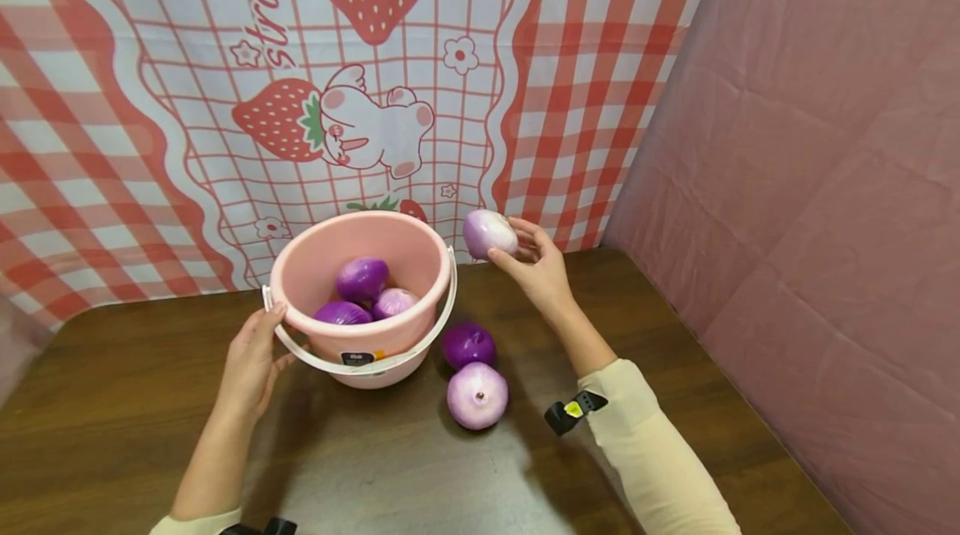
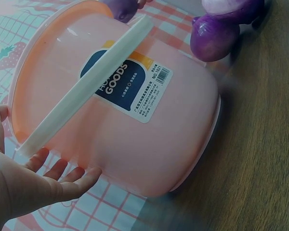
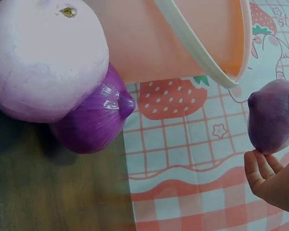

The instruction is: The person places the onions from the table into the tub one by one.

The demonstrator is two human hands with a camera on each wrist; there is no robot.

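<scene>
A pink bucket with a white handle stands on the wooden table, and several purple onions lie inside it. My left hand grips the bucket's left rim, thumb at the edge and fingers along the outside wall, as the left wrist view also shows. Right of the bucket and above the table, my right hand holds a pale purple onion between thumb and fingers. In the right wrist view that onion sits at the right edge, with part of the hand cut off.
Two more onions rest on the table right of the bucket: a dark purple one and, nearer me, a pale one. A strawberry-print cloth hangs behind the table. Pink fabric hangs along the right side.
</scene>
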